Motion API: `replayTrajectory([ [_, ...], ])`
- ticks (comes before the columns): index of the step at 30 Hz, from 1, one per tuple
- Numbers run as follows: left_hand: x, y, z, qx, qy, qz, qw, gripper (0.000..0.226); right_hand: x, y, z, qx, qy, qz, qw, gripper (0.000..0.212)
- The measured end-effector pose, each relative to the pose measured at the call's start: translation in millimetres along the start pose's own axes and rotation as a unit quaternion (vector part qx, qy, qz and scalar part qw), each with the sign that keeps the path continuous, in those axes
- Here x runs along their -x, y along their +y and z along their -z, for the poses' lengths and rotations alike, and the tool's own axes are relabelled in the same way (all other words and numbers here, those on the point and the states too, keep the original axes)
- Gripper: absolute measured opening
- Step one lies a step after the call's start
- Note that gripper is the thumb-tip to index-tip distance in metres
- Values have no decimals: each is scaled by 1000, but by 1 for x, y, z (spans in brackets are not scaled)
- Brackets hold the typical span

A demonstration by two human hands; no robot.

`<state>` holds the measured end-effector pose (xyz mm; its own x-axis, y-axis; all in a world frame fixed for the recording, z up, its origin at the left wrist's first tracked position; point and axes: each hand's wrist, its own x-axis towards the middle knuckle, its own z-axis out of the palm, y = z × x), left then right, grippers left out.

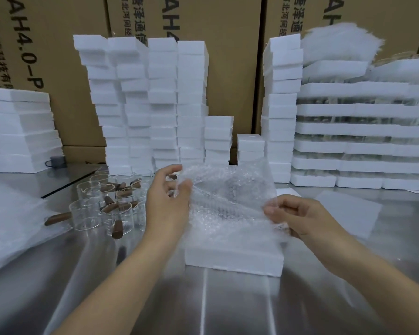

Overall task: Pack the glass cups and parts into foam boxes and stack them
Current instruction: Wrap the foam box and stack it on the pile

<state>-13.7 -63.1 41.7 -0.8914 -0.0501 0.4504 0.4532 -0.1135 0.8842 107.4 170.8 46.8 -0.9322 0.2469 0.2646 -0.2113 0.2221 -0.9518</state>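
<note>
From my remote seat I see the steel worktop [228, 305] running wide under everything, with tall stacks of foam boxes [162, 105] lined up along its far edge. Nearer, one foam box [232, 261] lies flat in the middle, its long side across my view. A sheet of bubble wrap [228, 197] is held up directly over it. I cannot tell whether it is a flat sheet or a bag. The glass cups [114, 204] stand in a loose cluster on the worktop to the left of the box, and their brown handles point several ways. My left hand [167, 199] pinches the wrap's upper left edge with curled fingers and sits just beside the cups. My right hand [298, 216] pinches the lower right edge, well apart from them with the box between. I judge the left hand the nearer one for picking up a cup, reaching leftward.
</note>
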Motion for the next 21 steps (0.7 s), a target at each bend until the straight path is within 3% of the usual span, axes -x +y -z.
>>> replayTrajectory([
  [4, 3, 6, -2, 81, -96, 161, 979, 47, 2, 0, -2, -22, 6, 1, 1000, 23],
  [6, 2, 4, -4, 112, -114, 210, 965, 35, 3, -1, -2, -13, 0, -7, 1000, 31],
  [8, 0, 3, -4, 112, -75, 194, 972, 20, 3, -2, -4, -10, -9, -15, 1000, 42],
  [10, 0, 1, -3, 106, -51, 170, 978, 31, 3, -2, -4, -13, -15, -19, 1000, 49],
  [15, 0, -1, -1, 14, -57, 114, 992, 38, 2, 1, -4, -35, -50, -23, 998, 40],
  [18, 1, 0, 0, -59, -32, 91, 994, 55, 3, 3, -4, -10, -50, -13, 999, 38],
  [21, 8, 7, -1, -144, 4, -18, 989, 48, 4, 3, -9, -1, -39, 0, 999, 36],
])
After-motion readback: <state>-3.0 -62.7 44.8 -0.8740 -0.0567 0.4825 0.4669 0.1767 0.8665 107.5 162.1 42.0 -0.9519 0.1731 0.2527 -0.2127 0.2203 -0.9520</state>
